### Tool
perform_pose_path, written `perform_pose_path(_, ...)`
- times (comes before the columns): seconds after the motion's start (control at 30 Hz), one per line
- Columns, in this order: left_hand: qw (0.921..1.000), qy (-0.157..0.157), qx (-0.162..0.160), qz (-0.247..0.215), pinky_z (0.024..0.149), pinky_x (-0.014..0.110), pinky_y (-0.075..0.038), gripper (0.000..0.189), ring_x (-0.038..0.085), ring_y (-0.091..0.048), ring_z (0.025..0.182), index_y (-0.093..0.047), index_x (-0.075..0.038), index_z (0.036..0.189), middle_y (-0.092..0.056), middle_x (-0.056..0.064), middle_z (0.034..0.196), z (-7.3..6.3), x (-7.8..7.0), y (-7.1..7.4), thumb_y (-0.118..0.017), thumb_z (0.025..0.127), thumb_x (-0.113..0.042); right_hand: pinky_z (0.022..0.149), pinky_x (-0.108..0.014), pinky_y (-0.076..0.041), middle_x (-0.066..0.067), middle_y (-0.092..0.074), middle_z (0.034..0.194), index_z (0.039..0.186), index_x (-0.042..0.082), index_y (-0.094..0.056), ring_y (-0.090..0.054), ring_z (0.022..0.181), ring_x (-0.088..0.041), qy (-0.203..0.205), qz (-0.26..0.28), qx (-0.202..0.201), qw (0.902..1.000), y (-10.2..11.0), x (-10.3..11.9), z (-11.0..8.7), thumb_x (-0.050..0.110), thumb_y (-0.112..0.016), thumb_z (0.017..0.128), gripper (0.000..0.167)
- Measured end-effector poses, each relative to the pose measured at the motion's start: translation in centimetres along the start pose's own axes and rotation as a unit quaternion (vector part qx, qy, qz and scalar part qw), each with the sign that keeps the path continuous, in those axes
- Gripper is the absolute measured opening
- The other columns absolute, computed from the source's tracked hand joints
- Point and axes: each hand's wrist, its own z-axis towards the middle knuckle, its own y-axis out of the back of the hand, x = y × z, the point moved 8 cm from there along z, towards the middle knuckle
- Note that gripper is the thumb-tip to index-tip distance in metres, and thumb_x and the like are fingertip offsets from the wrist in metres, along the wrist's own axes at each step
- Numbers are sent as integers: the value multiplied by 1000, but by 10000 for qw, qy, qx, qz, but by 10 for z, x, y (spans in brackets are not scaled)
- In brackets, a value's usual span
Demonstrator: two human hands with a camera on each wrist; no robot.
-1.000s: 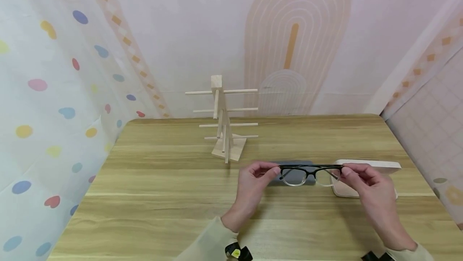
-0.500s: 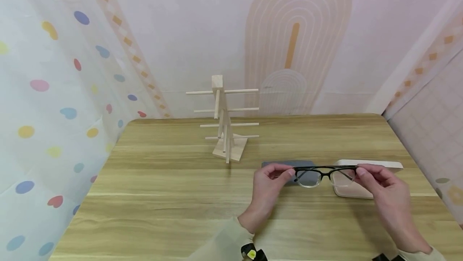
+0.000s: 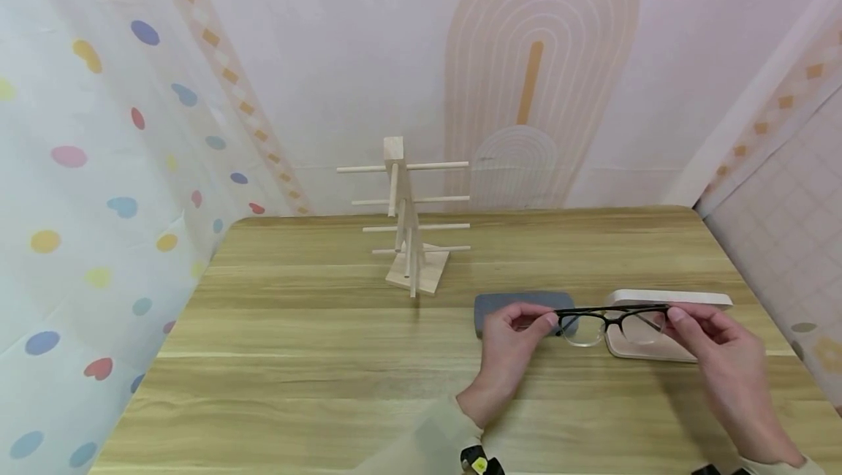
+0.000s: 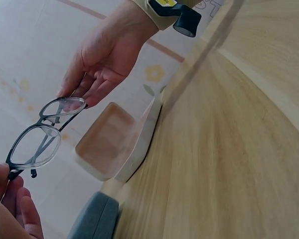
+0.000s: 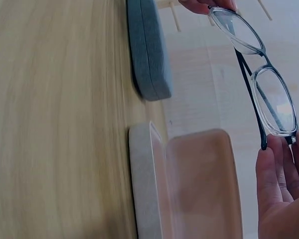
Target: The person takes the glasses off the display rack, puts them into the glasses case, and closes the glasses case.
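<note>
A pair of eyeglasses [image 3: 613, 321], black along the top and clear below, is held up between both hands, temples folded behind the lenses. My left hand [image 3: 509, 347] pinches the left end of the frame between thumb and fingers. At the opposite end, my right hand [image 3: 730, 362] grips the other hinge the same way. Behind and below the glasses lies an open eyeglass case [image 5: 204, 184], pale outside with a pink lining. To its left sits a shut blue-grey case [image 3: 490, 308], partly covered by the left hand in the head view.
A wooden rack [image 3: 403, 204] with several pegs stands on a square base at the table's back middle. The wood-grain table [image 3: 296, 373] meets a patterned curtain [image 3: 342, 58] behind it and on the left.
Both hands have moved to the right together, carrying the eyeglasses from over the blue-grey case toward the open case. More of the blue-grey case now shows.
</note>
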Motion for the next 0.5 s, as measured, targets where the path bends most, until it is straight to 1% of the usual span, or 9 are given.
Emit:
perform_pose_path(0.13,10000,0,-4,-33,71,17,-54,11,3,-66,78,-79,2,94,-78,10,92,1,4,-8,-82,85,-3,78,-18,-58,0,-79,91,104,6,-76,-75,84,-6,-85,-62,-125,9999,9,-2,1,-4,-67,98,15)
perform_pose_path(0.27,10000,9,15,-45,71,17,-54,11,2,-66,76,-79,2,95,-78,9,92,0,8,-16,-82,85,-2,78,-19,-58,-2,-79,92,105,4,-75,-75,84,-7,-42,51,-112,9999,16,-2,2,-6,-65,98,16)
perform_pose_path(0.5,9997,228,92,-63,76,19,-56,16,2,-69,82,-81,-2,102,-79,4,96,-3,13,-27,-82,86,-4,77,-19,-58,-2,-79,91,103,5,-76,-75,84,-7,-48,153,-193,9997,25,-3,5,-6,-64,99,17)
